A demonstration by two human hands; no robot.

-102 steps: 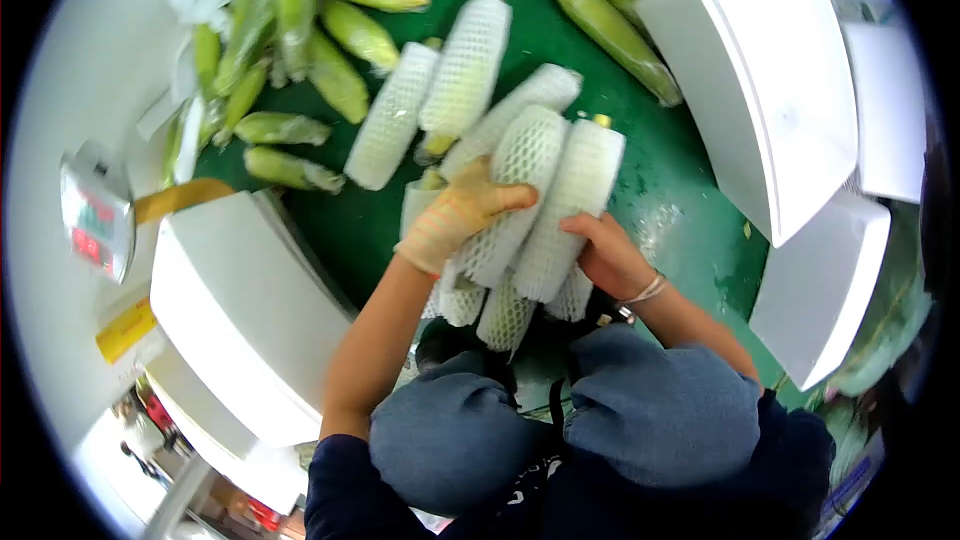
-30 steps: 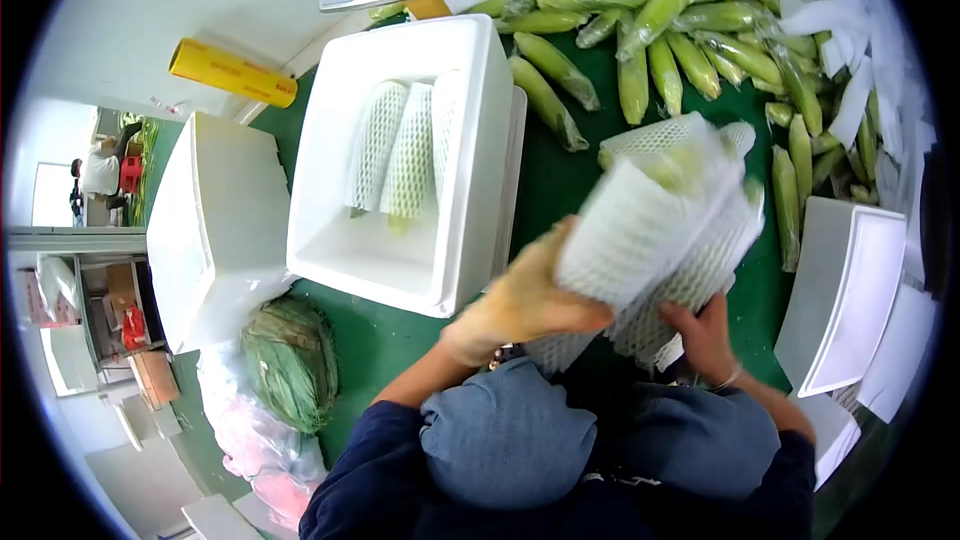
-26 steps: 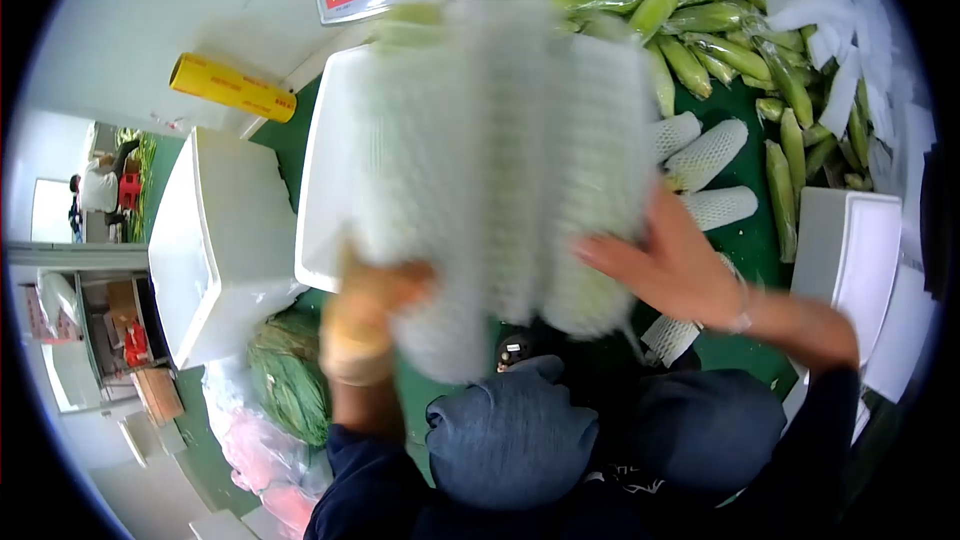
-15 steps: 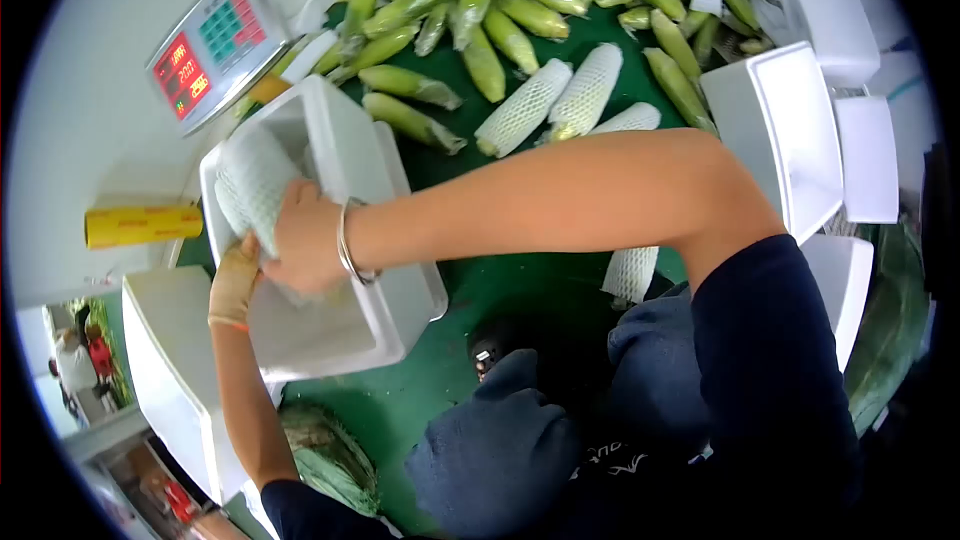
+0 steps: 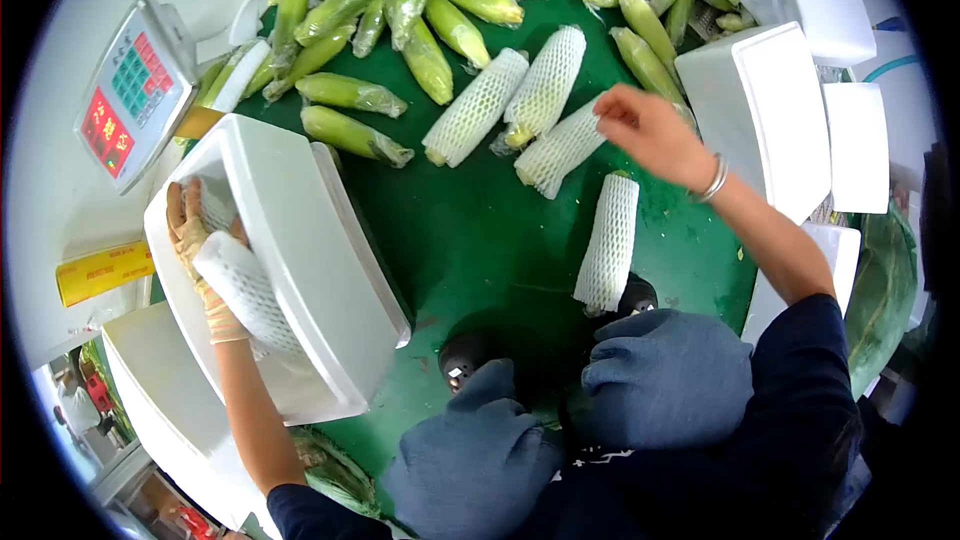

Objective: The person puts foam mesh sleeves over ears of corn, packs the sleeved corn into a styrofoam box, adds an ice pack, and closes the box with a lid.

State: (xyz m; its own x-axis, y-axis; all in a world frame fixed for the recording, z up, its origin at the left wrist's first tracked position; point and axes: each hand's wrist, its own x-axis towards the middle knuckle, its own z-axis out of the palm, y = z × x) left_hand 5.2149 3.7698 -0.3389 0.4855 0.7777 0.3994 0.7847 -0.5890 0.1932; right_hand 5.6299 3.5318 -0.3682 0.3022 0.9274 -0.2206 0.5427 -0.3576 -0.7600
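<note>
My gloved left hand (image 5: 200, 260) is inside the white foam box (image 5: 310, 270) at the left, with its fingers spread against a net-wrapped corn cob (image 5: 248, 290). My bare right hand (image 5: 655, 135), a bracelet on its wrist, hangs above the right end of a net-wrapped cob (image 5: 562, 150); its fingers are curled, and whether they touch the netting is unclear. Two more cobs in white netting (image 5: 478, 107) (image 5: 546, 85) lie beside that one. Nearer my feet is another netted cob (image 5: 607, 243).
Film-wrapped corn (image 5: 425, 55) is heaped at the back. A scale (image 5: 135, 90) with red digits and a yellow roll (image 5: 105, 273) stand at the left. White foam boxes (image 5: 760, 120) are at the right. A person (image 5: 78, 405) sits far off at lower left.
Several netted cobs were carried from the floor into the box. My right hand has since left the box and moved right to the loose netted cobs; my left hand stayed in the box.
</note>
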